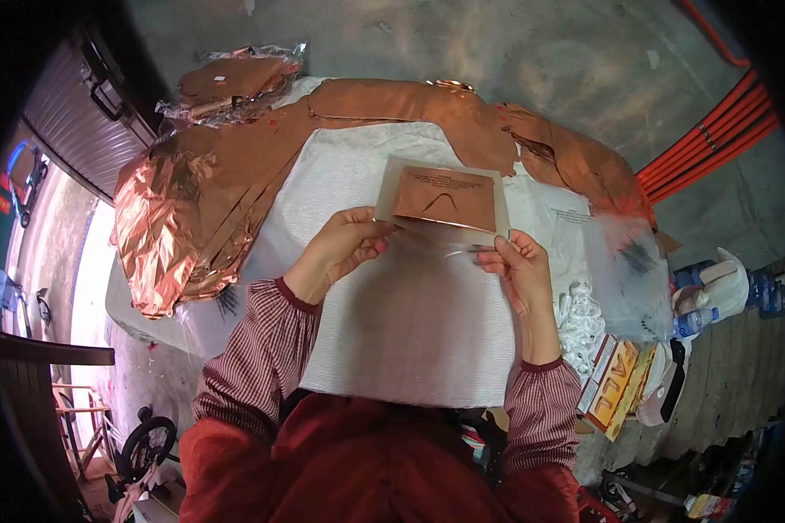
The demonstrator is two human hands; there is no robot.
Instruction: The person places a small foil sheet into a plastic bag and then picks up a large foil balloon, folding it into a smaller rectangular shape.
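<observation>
Head: left hand (344, 244) and right hand (522, 264), angled inward, pinch packet (445, 199).

— How does the copper-coloured foil (154, 235) look?
— Glossy and crinkled at the left end, duller and smoother along the far side.
— And the folded packet (467, 207)?
— Smooth, with a metallic sheen, inside a thin, translucent plastic bag (386, 193).
— The white sheet (410, 357)?
— Matt, with a fine ribbed texture.
— What about the wrapping (295, 57)?
— Clear plastic, wrinkled and shiny.
— The striped sleeves (262, 336)?
— Soft, matt cloth, gathered into folds.
</observation>
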